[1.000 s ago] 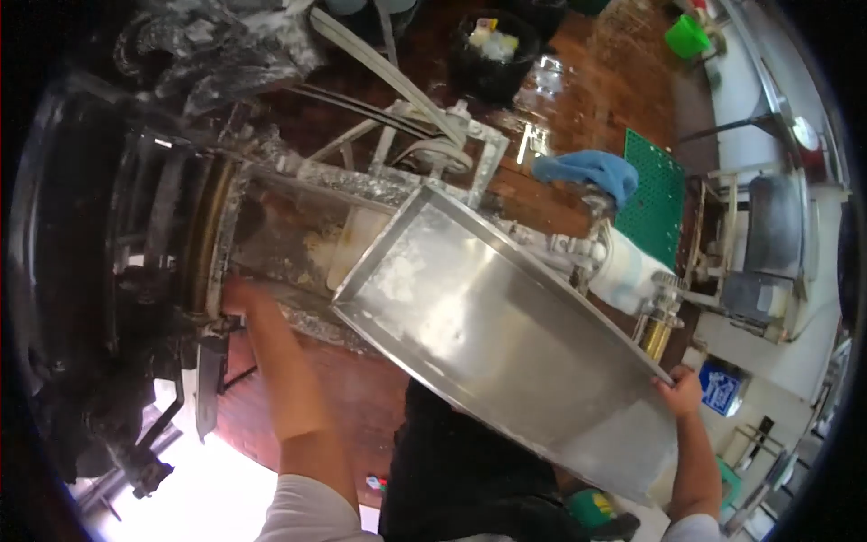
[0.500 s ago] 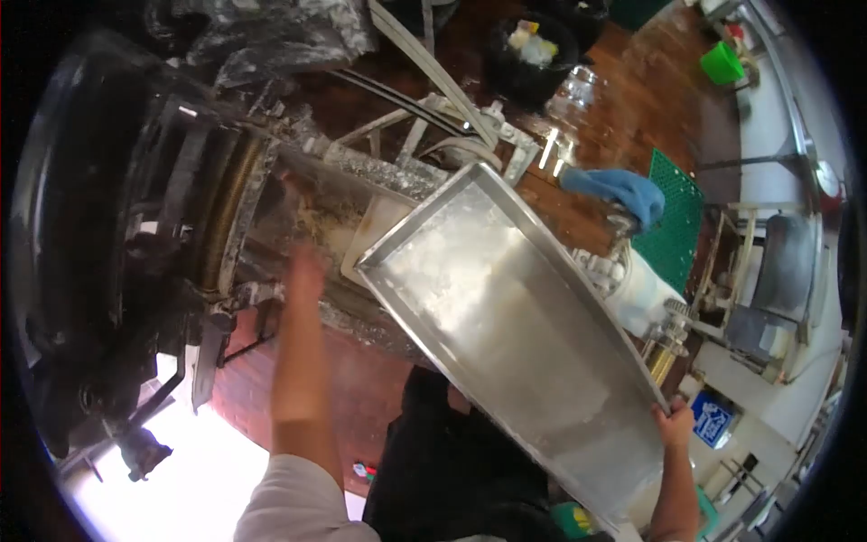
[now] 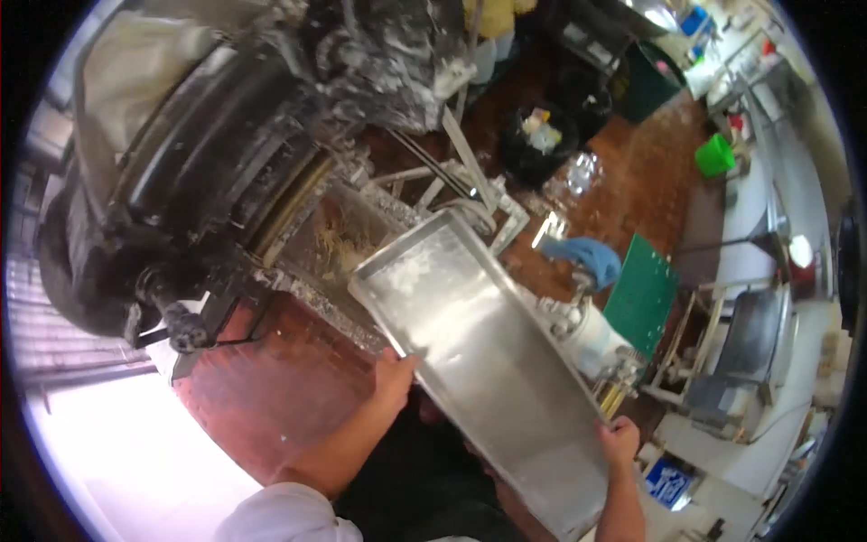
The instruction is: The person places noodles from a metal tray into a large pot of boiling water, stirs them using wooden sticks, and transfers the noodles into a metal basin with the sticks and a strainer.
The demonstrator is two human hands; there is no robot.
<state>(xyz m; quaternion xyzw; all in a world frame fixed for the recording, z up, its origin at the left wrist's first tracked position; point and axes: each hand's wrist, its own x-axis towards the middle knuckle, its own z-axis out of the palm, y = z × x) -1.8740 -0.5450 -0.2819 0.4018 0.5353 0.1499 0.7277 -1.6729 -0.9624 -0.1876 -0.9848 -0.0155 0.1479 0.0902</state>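
A long, shallow metal tray (image 3: 488,361) stretches diagonally in front of my body, with whitish residue at its far end. My left hand (image 3: 395,378) grips its left long rim, nearer the far end. On the opposite rim, close to the near end, my right hand (image 3: 619,441) is closed around the edge. The tray's far corner lies over the edge of a floury, crumb-strewn bed (image 3: 334,237) below a large dark machine (image 3: 208,172). The near end of the tray runs down toward the bottom of the view.
Right of the tray stands a white machine part (image 3: 587,339) with a blue cloth (image 3: 587,257) close behind. Beyond it are a green board (image 3: 643,294) and a wooden rack (image 3: 673,361). A black bin (image 3: 533,167) with waste stands on the brown floor; a green bucket (image 3: 714,155) is at far right.
My left hand has come back from over the machine bed and taken hold of the tray's left rim. My right hand keeps its grip. The view has shifted, showing more of the machine.
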